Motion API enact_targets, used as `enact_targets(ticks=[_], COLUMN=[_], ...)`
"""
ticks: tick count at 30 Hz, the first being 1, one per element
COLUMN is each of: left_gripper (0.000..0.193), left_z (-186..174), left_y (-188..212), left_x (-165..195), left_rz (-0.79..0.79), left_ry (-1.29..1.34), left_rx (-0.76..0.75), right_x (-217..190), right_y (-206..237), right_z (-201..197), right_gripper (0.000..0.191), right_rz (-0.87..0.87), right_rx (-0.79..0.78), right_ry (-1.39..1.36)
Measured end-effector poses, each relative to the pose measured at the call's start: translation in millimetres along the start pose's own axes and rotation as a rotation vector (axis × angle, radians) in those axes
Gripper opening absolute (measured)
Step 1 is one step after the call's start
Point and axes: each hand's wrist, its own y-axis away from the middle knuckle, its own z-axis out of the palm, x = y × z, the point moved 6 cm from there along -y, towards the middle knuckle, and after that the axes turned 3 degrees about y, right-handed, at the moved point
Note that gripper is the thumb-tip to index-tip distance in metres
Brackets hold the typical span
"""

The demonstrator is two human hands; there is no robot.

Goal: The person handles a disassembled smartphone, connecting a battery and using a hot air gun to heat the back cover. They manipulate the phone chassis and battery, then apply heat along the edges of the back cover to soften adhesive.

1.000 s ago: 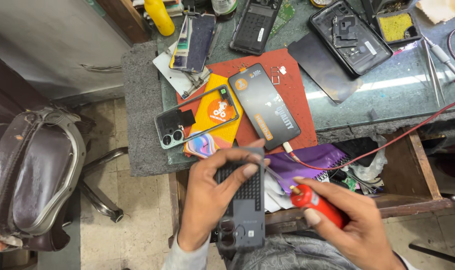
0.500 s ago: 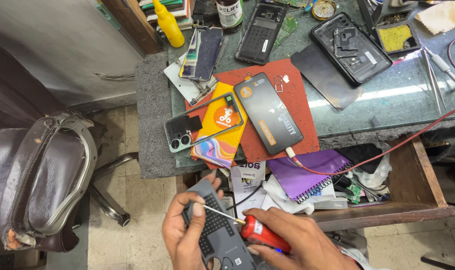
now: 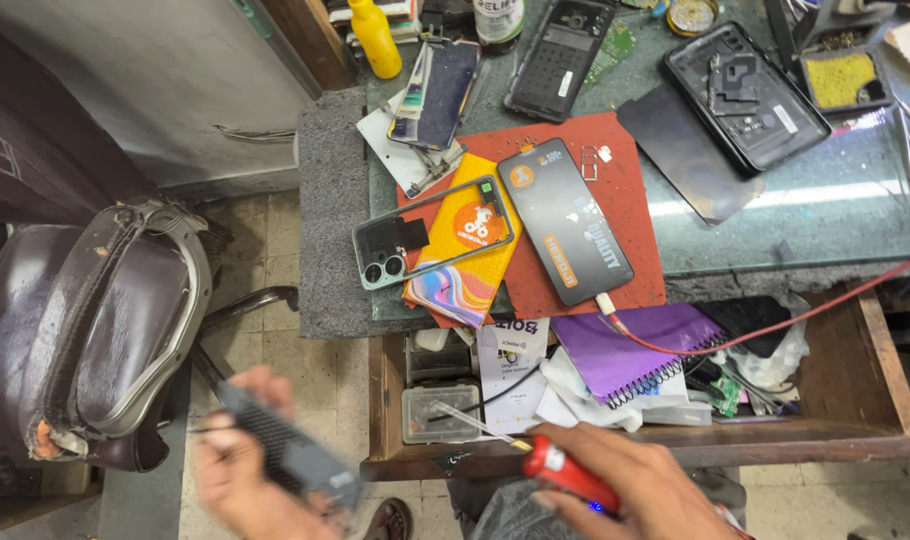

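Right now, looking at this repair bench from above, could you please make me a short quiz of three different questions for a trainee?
1. True or false: the right hand holds a red-handled screwdriver over the open wooden drawer.
2. Multiple choice: the red cable plugs into which thing? A) the black smartphone lying on the red mat; B) the yellow plastic bottle; C) the purple spiral notebook.
3. Fill in: the left hand, blurred by motion, holds a dark grey ribbed ______.

Key: 1 true; 2 A; 3 phone-shaped device (too blurred to identify more exactly).
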Motion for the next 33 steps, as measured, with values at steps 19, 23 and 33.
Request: enact_targets(ticks=[19,23,33], left_gripper=[0.079,0.097,0.059], left_z=[-37,9,62], left_y=[-10,24,88], left_x=[-57,-22,-3], left_rz=[-0.277,-0.198,-0.357], left_ry=[0.119,0.141,0.200], left_rx=[-0.221,-0.472,-0.548], right_x=[25,12,-21], right_y=[-2,-4,5], right_z=[9,16,31], right_gripper=[0.049,0.055,0.057], right_rz=[0.239,0.237,0.284], right_rx=[0.145,0.175,0.123], right_ry=[-0.250,-0.378,-0.648])
